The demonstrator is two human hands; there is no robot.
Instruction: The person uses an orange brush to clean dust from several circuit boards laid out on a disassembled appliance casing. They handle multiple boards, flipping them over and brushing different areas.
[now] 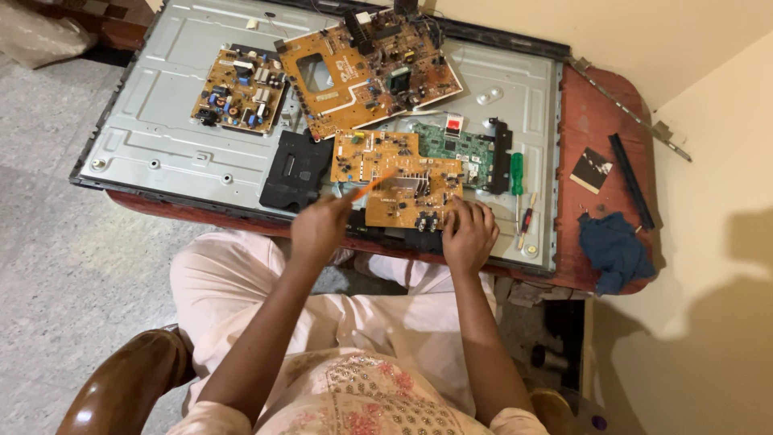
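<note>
The tan circuit board (400, 181) lies near the front edge of a large grey metal panel (161, 121) — the opened back of a flat screen — which covers most of a reddish wooden surface (596, 121). A bigger tan board (366, 68) with a rectangular cut-out rests tilted at the panel's far side, and a smaller board (241, 89) crowded with parts sits flat to its left. A green board (459, 145) lies just behind the near tan one, partly under it, with a black plastic piece (295, 169) to the left of both.

The left hand (320, 227) is raised over the board's left part, its fingers clenched round a thin orange tool (369, 187) whose tip points at the board; the motion blur hides how the tip meets it. The right hand (469, 234) rests on the board's near right corner, fingers curled down over the edge, pressing it — grasping nothing else.

To the right on the panel lie a green-handled screwdriver (517, 173) and a small red-handled one (527, 219), side by side. On the bare wood beyond are a crumpled blue cloth (614, 250), a long black strip (630, 179) and a small dark card (592, 169).
</note>
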